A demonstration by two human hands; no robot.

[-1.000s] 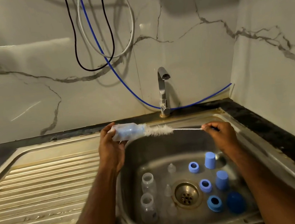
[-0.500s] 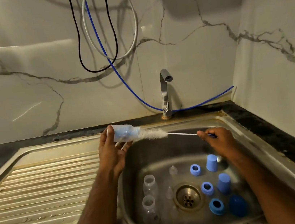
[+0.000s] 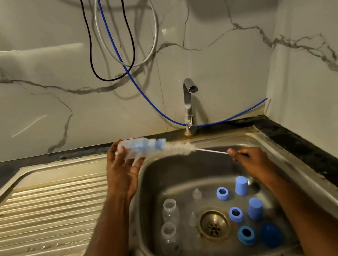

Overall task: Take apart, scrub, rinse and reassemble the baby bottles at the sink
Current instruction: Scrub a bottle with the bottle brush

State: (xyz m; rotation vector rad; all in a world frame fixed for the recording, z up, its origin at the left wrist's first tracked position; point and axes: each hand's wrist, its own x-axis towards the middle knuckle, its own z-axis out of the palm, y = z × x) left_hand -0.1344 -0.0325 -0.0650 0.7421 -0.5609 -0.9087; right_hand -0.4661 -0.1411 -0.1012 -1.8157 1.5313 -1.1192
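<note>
Basin [image 3: 169,171] under hands – bottles [image 3: 171,225], blue rings [image 3: 235,214], caps [image 3: 241,185], drain [image 3: 213,223]

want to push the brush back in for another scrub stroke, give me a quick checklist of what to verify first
1. Left hand holds the bottle: ok, though its fingers look fairly loose.
2. Right hand pinches the brush wire: ok.
3. Brush tip inside the bottle mouth: ok, most bristles are outside.
4. Bottle over the sink basin: not ok, it sits over the basin's left rim.
5. Tap off: ok, no stream seen.
6. Soap on the bristles: cannot tell.
</note>
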